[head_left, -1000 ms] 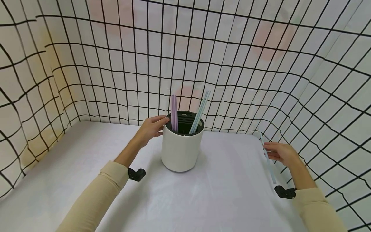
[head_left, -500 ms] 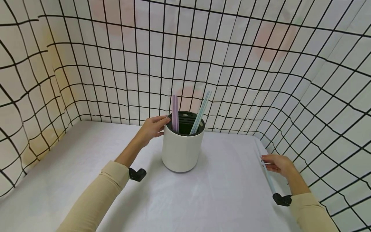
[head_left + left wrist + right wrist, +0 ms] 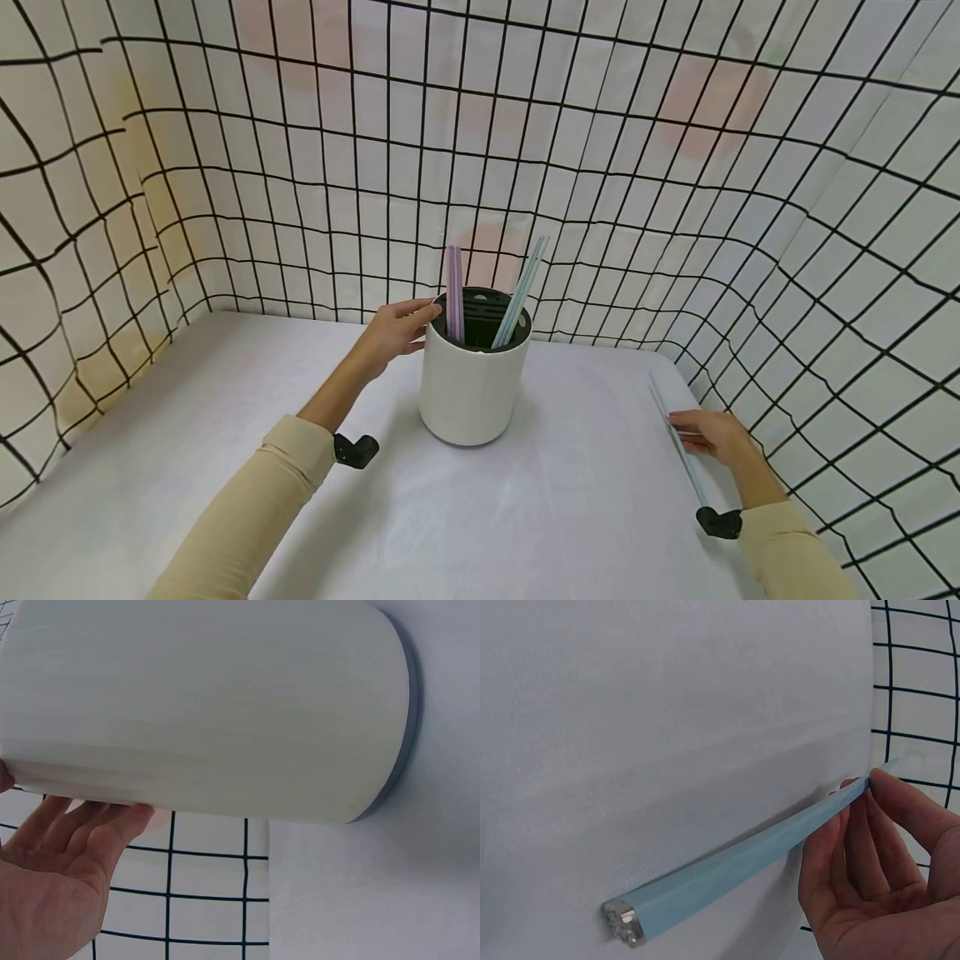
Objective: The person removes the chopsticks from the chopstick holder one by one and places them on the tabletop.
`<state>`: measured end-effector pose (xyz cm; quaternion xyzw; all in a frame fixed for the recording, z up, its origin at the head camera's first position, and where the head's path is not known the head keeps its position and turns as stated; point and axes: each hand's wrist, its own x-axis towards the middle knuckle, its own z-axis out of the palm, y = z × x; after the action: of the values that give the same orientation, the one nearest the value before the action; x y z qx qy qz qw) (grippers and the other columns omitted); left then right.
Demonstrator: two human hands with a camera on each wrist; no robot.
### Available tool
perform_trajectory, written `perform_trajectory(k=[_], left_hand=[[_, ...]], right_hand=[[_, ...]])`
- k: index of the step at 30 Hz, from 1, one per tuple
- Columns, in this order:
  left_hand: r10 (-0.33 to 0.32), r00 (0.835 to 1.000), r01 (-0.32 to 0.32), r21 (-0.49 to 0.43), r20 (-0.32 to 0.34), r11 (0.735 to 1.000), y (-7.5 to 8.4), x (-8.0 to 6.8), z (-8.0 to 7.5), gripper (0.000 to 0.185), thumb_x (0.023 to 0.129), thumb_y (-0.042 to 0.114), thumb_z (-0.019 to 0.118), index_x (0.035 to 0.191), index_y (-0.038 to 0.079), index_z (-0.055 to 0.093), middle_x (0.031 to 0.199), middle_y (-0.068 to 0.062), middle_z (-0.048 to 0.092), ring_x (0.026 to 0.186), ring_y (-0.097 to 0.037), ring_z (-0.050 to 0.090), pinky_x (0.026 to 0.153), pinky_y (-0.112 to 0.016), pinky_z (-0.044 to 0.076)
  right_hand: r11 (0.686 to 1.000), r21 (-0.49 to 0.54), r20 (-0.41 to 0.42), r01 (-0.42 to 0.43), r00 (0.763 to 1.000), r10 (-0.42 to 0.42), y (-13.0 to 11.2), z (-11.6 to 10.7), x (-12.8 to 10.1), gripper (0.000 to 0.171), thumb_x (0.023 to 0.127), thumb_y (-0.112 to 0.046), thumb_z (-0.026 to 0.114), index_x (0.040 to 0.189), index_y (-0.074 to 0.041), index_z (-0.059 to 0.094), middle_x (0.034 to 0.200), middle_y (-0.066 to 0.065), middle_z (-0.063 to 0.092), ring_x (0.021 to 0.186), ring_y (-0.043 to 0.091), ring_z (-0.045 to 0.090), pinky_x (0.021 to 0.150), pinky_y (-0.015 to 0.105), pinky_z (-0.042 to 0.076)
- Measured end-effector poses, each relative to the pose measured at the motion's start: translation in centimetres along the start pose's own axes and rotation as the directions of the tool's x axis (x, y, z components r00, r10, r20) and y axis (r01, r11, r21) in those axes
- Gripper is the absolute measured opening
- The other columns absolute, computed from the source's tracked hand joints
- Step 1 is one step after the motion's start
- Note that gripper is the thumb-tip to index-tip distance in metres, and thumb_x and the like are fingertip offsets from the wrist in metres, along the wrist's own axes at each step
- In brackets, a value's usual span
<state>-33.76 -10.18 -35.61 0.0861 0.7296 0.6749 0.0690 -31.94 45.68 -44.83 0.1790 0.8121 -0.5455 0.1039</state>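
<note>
Since lowered: blue stick, tableward.

Over the last second the right hand sank toward six o'clock, from raised above the table down to its surface near the right edge. The blue chopstick it pinched came down with it and flattened out: it had stood steeply, its far tip pointing to twelve o'clock, and ended lying low along the cloth, pointing to eleven o'clock.
</note>
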Motion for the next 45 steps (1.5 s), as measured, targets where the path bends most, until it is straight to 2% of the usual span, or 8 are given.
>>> perform_trajectory(k=[9,18,24,28,33,38,42,45], left_hand=[[-0.005,1.0,0.005,-0.004,-0.003,1.0,0.0,0.0,0.0,0.057,0.101,0.04,0.063,0.148,0.01,0.053,0.148,-0.011,0.056,0.137,-0.031,0.054,0.11,-0.048,0.05],[-0.003,1.0,0.003,0.005,-0.005,1.0,0.1,0.1,-0.1,0.059,0.1,0.041,0.064,0.149,0.011,0.052,0.149,-0.011,0.056,0.138,-0.032,0.053,0.109,-0.048,0.05],[-0.007,1.0,0.007,0.0,-0.006,1.0,0.1,0.1,-0.1,0.059,0.1,0.041,0.064,0.149,0.01,0.052,0.148,-0.012,0.056,0.138,-0.032,0.053,0.11,-0.047,0.05],[0.003,1.0,-0.003,-0.007,-0.001,1.0,0.1,0.1,0.0,0.058,0.1,0.039,0.064,0.148,0.009,0.052,0.148,-0.012,0.056,0.137,-0.031,0.054,0.109,-0.047,0.051],[0.006,1.0,-0.006,-0.003,0.003,1.0,0.0,0.2,0.0,0.058,0.1,0.04,0.064,0.148,0.009,0.052,0.149,-0.012,0.056,0.138,-0.032,0.053,0.109,-0.047,0.05],[0.002,1.0,-0.002,0.003,0.001,1.0,0.0,0.2,-0.1,0.059,0.1,0.041,0.064,0.148,0.009,0.052,0.149,-0.011,0.056,0.138,-0.032,0.053,0.109,-0.047,0.051],[0.001,1.0,-0.001,0.015,0.003,1.0,0.0,0.1,-0.1,0.06,0.1,0.042,0.063,0.149,0.01,0.052,0.149,-0.011,0.055,0.138,-0.031,0.054,0.109,-0.047,0.051],[0.003,1.0,-0.004,0.011,0.007,1.0,0.0,0.0,-0.1,0.06,0.1,0.042,0.063,0.149,0.009,0.051,0.149,-0.011,0.055,0.138,-0.031,0.053,0.109,-0.047,0.05]], right_hand=[[1.0,0.009,-0.023,-0.01,1.0,0.01,0.6,0.2,0.4,0.012,0.088,-0.014,0.078,0.093,-0.005,0.072,0.077,-0.007,0.074,0.069,0.006,0.068,0.067,0.023,0.062],[0.999,0.042,-0.021,-0.009,1.0,0.01,0.9,0.5,0.5,0.007,0.088,-0.01,0.078,0.081,-0.01,0.076,0.075,-0.005,0.074,0.067,0.006,0.069,0.065,0.021,0.062],[0.999,0.05,0.004,-0.006,1.0,0.005,0.7,0.3,0.5,0.01,0.093,-0.012,0.073,0.094,-0.006,0.081,0.081,-0.005,0.076,0.071,0.007,0.071,0.067,0.022,0.062],[1.0,0.005,-0.005,0.007,1.0,-0.007,0.1,0.2,0.3,0.026,0.096,-0.016,0.071,0.113,0.003,0.074,0.089,-0.003,0.077,0.076,0.01,0.071,0.069,0.024,0.063],[0.997,-0.006,0.009,0.075,0.997,-0.075,-1.9,0.9,-0.2,0.047,0.097,-0.021,0.07,0.132,0.009,0.061,0.095,-0.007,0.075,0.084,0.011,0.073,0.076,0.024,0.063],[0.982,0.11,0.099,0.152,0.982,-0.163,-5.5,2.6,-1.3,0.058,0.099,-0.016,0.067,0.145,0.012,0.045,0.097,-0.013,0.072,0.093,0.007,0.072,0.088,0.028,0.062],[0.966,0.135,0.169,0.22,0.956,-0.241,-8.9,4.4,-2.6,0.061,0.1,-0.017,0.067,0.147,0.012,0.041,0.104,-0.012,0.069,0.098,0.006,0.07,0.095,0.031,0.06],[0.958,0.114,0.188,0.261,0.942,-0.279,-11.6,6.0,-3.6,0.06,0.101,-0.021,0.066,0.146,0.01,0.043,0.11,-0.007,0.066,0.099,0.007,0.07,0.096,0.031,0.059]])
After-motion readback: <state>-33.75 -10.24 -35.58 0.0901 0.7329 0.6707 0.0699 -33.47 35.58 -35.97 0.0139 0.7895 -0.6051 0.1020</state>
